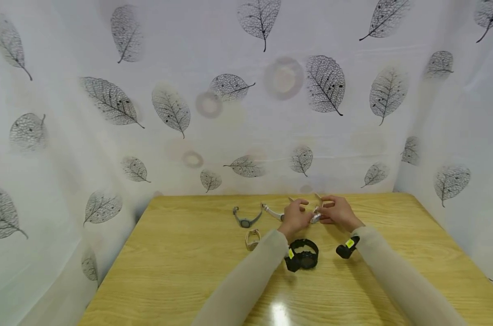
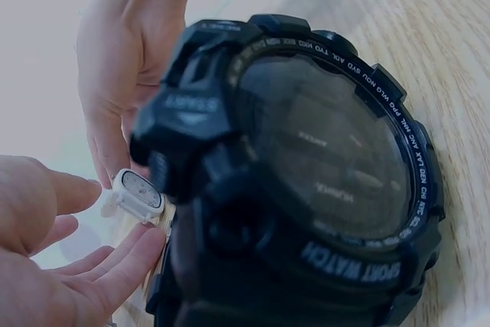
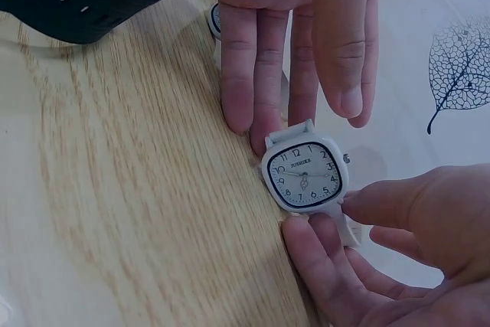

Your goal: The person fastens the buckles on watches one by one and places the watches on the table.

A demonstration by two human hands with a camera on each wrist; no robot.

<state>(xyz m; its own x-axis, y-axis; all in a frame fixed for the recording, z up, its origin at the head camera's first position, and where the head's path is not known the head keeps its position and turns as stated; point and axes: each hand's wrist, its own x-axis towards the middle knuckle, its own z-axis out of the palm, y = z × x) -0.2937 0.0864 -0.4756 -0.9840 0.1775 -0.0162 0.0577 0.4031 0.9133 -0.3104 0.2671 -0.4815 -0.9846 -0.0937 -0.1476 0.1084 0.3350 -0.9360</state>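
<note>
Head view, near to far: two sleeved forearms reach over the wooden table (image 1: 181, 271). Nearest item is a black sport watch (image 1: 304, 254), strap looped, lying just beside the left wrist. A small black piece with a yellow tag (image 1: 347, 247) sits at the right wrist; cannot tell whether it is worn or lying on the table. Further left, a beige looped watch (image 1: 252, 239), then a grey watch (image 1: 245, 219) opened flat. At the far edge the left hand (image 1: 295, 216) and right hand (image 1: 339, 212) meet around a white square-faced watch (image 1: 316, 218). Another pale strap (image 1: 273, 212) lies just left of the left hand.

Right wrist view: white square-faced watch (image 3: 305, 174) lies dial up at the table's far edge, against the leaf-printed cloth. Right hand (image 3: 406, 266) pinches the lower strap between thumb and fingers. Left hand (image 3: 298, 44) is relaxed, fingers straight, tips touching the top lug and the table beside it; it grips nothing.

Left wrist view: mostly filled by the black sport watch (image 2: 306, 181); the white watch (image 2: 136, 193) shows small between both hands.

Risk, as judged: the watch sits right at the edge. The right-hand pinch holds the strap only, so a pull could swing the case off the table behind the cloth. Left fingertips pushing sideways could do the same.
</note>
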